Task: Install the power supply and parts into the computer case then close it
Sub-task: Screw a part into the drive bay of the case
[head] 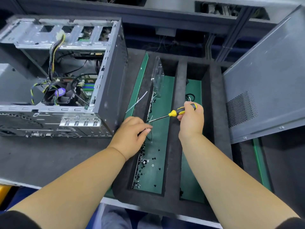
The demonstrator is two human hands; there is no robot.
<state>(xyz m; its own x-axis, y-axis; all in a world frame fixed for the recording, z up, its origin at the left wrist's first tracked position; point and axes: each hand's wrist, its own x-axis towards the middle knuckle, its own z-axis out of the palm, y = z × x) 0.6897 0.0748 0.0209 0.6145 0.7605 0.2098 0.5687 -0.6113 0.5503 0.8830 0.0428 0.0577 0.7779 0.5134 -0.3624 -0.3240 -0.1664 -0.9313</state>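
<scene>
So the case [66, 76] is sitting on the left of the bench, side open, lying so you look straight down into it. You can see the CPU fan [57, 95] with a purple sticker, a bundle of yellow and black cables [53, 55] running up toward the drive bays, and the rear I/O side facing the camera. The side panel [267, 80] is off and leaning tilted at the right edge of the foam tray [181, 76].

The tray is black foam with green-bottomed slots. The left slot has a whole mess of little black screws [142, 161] piled along its left wall, plus a few loose ones scattered on the green. A clear plastic piece [157, 75] stands at the far end of that slot, and a white zip tie [137, 101] lies across the foam just left of it.

Right hand [191, 119] is wrapped around the yellow-and-black screwdriver [175, 112], shaft pointing left and down, tip right over the screw pile. Left hand [132, 131] reaches into the same slot, fingers curled with the fingertips pressed together just below the screwdriver tip. Looks like it's pinching something small and dark, but I honestly can't tell if it's a screw.
</scene>
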